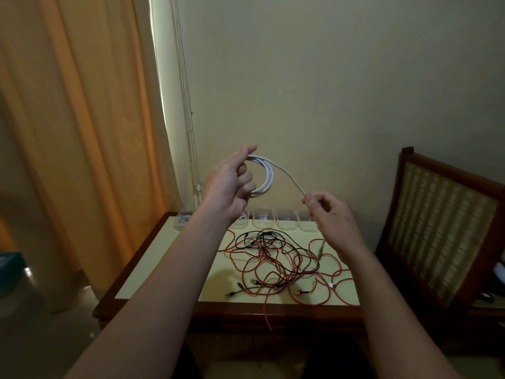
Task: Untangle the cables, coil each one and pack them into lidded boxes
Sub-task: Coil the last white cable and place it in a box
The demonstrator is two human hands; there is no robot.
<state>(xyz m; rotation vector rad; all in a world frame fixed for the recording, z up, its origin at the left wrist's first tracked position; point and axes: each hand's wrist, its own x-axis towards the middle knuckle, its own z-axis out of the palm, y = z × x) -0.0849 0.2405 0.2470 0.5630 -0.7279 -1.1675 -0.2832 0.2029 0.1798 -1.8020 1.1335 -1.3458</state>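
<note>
White cable [269,173]: one item, held in the air above the far edge of the table [153,263], touching nothing on it. Most of its length is wound into a coil of several turns. The coil stands roughly upright, its opening facing the camera. The left hand [232,184] grasps the coil's left side, with fingers curled through the loop and the thumb on top. One free length leaves the top of the coil and runs straight down and to the right to the right hand [334,217]. That hand pinches it between thumb and forefinger, the other fingers loosely curled.

Clear boxes [263,220]: five counted, in a row along the far edge, one partly hidden behind the left wrist. The end box [177,214] at the far left corner holds a second white cable [183,222], coiled. Lids cannot be made out at this range.

Tangle [273,261]: red and black cables heaped together at the middle of the table top, spreading to the right edge. The number of cables in it cannot be told. Several plug ends [255,281] lie toward the near edge. One red strand [267,315] hangs over the near edge.

Markings: any print on plugs or boxes is too small to read.

Surroundings: one wooden chair [442,228] with a woven back stands beside the right edge. An orange curtain [82,132] hangs to the left.
</note>
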